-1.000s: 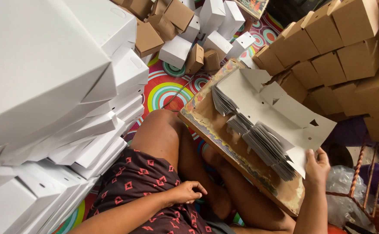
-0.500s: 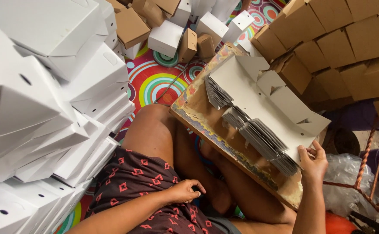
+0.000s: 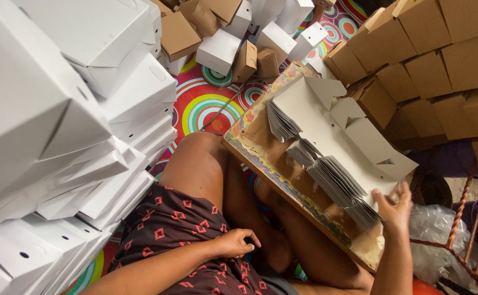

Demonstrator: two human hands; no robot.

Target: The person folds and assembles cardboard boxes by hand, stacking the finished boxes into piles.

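White flat card blanks (image 3: 326, 136) lie fanned in a stack on a worn wooden board (image 3: 261, 147) propped across the person's lap; the right hand (image 3: 394, 210) rests open-fingered on the stack's near end, gripping nothing; the left hand (image 3: 239, 243) lies loosely curled on patterned shorts (image 3: 168, 229), well apart from the board; left of the board rise folded white boxes (image 3: 69, 109); right of it, brown cartons (image 3: 441, 49); beyond it, a bright ringed mat (image 3: 206, 104).
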